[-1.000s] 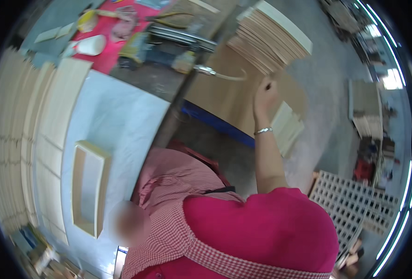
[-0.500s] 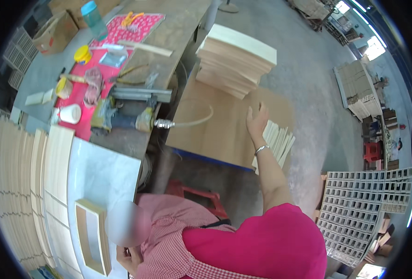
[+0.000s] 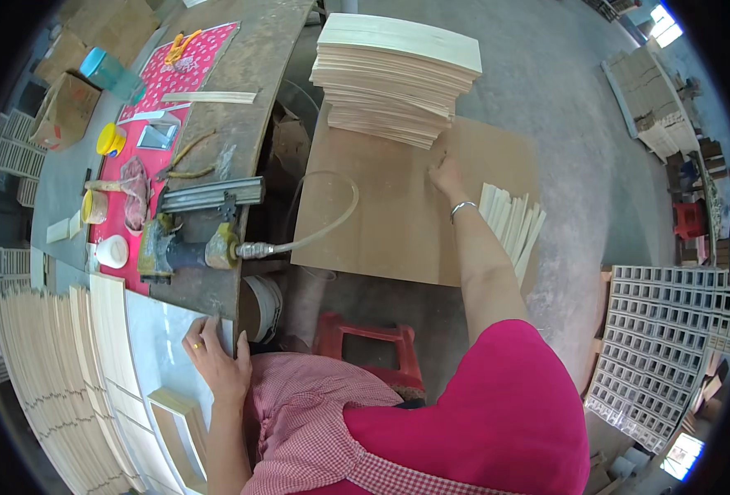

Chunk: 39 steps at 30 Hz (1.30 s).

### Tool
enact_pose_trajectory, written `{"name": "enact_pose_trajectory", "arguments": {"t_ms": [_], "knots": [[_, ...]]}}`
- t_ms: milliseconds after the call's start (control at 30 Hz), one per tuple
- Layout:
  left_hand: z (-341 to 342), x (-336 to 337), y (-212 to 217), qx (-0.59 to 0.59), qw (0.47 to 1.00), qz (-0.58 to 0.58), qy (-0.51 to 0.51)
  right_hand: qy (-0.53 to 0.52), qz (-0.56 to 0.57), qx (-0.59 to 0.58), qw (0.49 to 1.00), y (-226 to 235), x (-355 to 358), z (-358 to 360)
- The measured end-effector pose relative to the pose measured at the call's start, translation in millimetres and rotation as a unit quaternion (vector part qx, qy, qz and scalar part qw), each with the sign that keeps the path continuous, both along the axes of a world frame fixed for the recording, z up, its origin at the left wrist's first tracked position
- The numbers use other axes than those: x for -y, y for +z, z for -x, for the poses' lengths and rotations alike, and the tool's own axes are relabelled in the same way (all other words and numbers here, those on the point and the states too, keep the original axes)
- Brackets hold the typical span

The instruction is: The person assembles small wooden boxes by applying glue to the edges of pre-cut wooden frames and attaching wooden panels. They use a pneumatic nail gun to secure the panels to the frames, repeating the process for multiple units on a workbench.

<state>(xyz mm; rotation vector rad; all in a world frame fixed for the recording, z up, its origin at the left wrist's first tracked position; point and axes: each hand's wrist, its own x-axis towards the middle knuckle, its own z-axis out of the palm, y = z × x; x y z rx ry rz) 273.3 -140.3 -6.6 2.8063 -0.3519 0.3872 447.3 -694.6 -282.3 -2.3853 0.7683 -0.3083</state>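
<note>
My right hand (image 3: 447, 176) reaches out over the brown board, just short of a tall stack of thin wooden panels (image 3: 394, 78). Its fingers are partly curled and apart from the thumb, and nothing shows in them. Beside my right forearm, a bundle of narrow pale wooden strips (image 3: 509, 227) lies on the board. My left hand (image 3: 216, 355) rests with fingers spread at the edge of the white worktop (image 3: 155, 334). Near its wrist stands a rectangular wooden frame (image 3: 177, 433), partly hidden by my left forearm.
A nail gun (image 3: 188, 252) with an air hose (image 3: 348, 210) lies on the bench, beside a white tub (image 3: 113, 252) and yellow-lidded pots. Rows of wooden boards (image 3: 43, 355) stand at the left. A red stool (image 3: 369, 342) is below. Stacked frames (image 3: 658, 346) stand at the right.
My left hand has moved forward from beside the wooden frame to the worktop's edge. My right hand has drawn its fingers in and lies closer to the panel stack. The view has shifted.
</note>
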Motion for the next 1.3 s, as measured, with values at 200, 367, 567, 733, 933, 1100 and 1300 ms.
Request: {"name": "enact_pose_trajectory", "arguments": {"t_ms": [200, 367, 567, 733, 933, 1100, 1300], "knots": [[-10, -1, -8, -0.017, 0.999, -0.027, 0.012, -0.032, -0.108, 0.154, 0.982, -54, 16, -49], [-8, 3, -10, -0.043, 0.997, -0.040, 0.042, -0.073, -0.198, 0.092, 0.973, -23, 5, -63], [-13, 2, -12, -0.038, 0.998, -0.045, 0.025, -0.105, -0.105, 0.083, 0.986, -42, 10, -66], [-12, 2, -12, -0.035, 0.998, -0.042, 0.023, -0.105, -0.136, 0.049, 0.984, -30, 1, -63], [-10, 1, -13, -0.036, 0.998, -0.039, 0.025, -0.142, -0.069, -0.036, 0.987, 27, -59, -33], [-10, 1, -11, -0.040, 0.998, -0.030, 0.029, -0.069, -0.042, -0.059, 0.995, 16, -96, -21], [-10, 0, -12, -0.044, 0.998, -0.034, 0.031, -0.111, 0.046, -0.038, 0.992, 27, -103, -20]]}}
